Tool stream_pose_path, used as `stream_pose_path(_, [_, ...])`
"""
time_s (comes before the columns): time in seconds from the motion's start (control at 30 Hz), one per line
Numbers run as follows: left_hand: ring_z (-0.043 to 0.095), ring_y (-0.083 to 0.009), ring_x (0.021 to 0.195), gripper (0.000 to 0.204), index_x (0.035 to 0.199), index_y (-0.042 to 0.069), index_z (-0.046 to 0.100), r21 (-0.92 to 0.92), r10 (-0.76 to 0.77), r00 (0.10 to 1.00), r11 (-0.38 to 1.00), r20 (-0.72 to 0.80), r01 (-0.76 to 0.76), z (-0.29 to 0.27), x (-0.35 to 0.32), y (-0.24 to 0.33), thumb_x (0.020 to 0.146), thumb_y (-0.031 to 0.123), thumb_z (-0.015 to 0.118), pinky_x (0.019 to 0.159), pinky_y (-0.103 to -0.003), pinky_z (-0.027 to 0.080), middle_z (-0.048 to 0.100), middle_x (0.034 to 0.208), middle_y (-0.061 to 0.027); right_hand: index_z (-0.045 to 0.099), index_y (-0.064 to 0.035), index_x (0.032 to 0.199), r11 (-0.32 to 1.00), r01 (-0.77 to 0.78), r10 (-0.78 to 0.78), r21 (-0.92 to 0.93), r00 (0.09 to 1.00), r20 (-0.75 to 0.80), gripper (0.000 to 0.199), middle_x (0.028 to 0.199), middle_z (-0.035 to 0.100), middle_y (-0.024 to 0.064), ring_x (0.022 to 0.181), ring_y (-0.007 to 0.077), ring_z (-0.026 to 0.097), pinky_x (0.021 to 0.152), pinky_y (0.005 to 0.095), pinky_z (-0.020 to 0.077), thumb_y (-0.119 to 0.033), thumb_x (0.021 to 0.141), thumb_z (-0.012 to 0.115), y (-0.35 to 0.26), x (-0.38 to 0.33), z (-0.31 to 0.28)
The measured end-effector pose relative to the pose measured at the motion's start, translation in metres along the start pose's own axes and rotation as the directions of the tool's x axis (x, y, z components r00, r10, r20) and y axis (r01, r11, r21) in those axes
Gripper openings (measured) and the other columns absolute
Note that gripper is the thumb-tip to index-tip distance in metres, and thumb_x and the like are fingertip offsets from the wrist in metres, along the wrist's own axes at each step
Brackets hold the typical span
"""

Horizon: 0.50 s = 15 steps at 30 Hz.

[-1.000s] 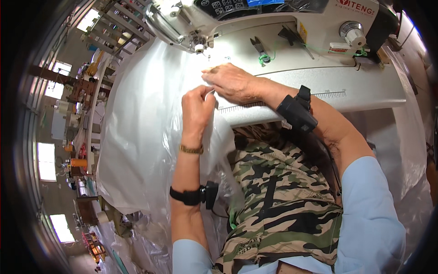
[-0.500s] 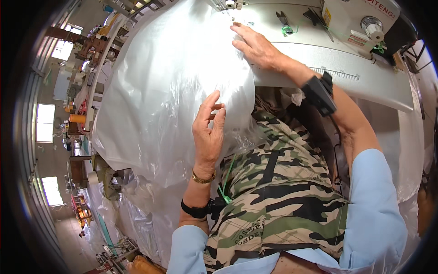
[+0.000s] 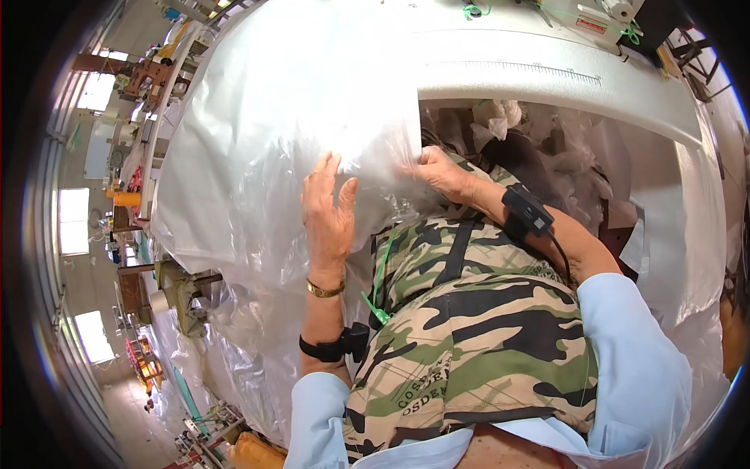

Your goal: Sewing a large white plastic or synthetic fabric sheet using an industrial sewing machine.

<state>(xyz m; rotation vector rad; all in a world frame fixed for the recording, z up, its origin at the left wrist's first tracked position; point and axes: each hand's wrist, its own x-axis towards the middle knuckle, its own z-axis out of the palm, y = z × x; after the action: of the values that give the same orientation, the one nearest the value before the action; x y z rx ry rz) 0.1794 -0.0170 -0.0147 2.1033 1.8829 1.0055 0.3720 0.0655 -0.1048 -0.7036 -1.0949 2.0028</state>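
A large whitish translucent plastic sheet (image 3: 250, 156) covers the left of the work table and drapes down toward my lap. Over its lower part my left hand (image 3: 328, 211) is open, thumb apart from the upstretched fingers; whether the palm touches the plastic I cannot tell. At the sheet's right edge, just below the table's front, my right hand (image 3: 444, 173) is closed, fingertips pinched on the plastic. The fingertips are slightly blurred. Glare washes out the sheet's upper part.
The pale table edge (image 3: 656, 117) with a printed ruler scale curves away to the right. Part of a sewing machine (image 3: 617, 12) and green thread (image 3: 473, 12) lie at the top. Crumpled plastic (image 3: 558, 133) hangs underneath. A green cord (image 3: 377, 309) rests against my camouflage apron (image 3: 500, 344).
My right hand has come down from near the machine's needle area to the sheet's right edge and closed on it. My left hand has shifted slightly left. The view has tilted downward.
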Motion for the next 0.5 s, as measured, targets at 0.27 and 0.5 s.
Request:
stream_pose_path(0.27, [0.054, -0.0317, 0.123, 0.060, 0.134, 0.002, 0.055, 0.379, -0.020, 0.984, 0.924, 0.175, -0.049, -0.031, -0.033, -0.070, 0.088, 0.039, 0.068, 0.103, -0.044, 0.039, 0.059, 0.133, -0.0168, 0.069, -0.0050, 0.088, 0.997, -0.069, 0.071, -0.015, 0.989, 0.129, 0.024, 0.077, 0.060, -0.0046, 0.067, 0.0022, 0.050, 0.058, 0.0210, 0.0408, -0.028, 0.095, 0.067, -0.037, -0.059, 0.020])
stream_pose_path(0.5, [0.059, -0.0322, 0.111, 0.056, 0.125, 0.003, 0.060, 0.211, 0.153, 0.985, 0.963, 0.080, -0.167, -0.059, -0.010, 0.039, 0.082, 0.034, 0.076, 0.095, -0.041, 0.044, 0.063, 0.123, -0.0172, 0.066, 0.0034, 0.109, 0.997, -0.037, 0.038, -0.069, 0.999, 0.000, 0.028, 0.097, 0.069, 0.0048, 0.081, 0.0084, 0.063, 0.072, 0.0252, 0.0533, -0.021, 0.095, 0.066, -0.036, -0.088, 0.035])
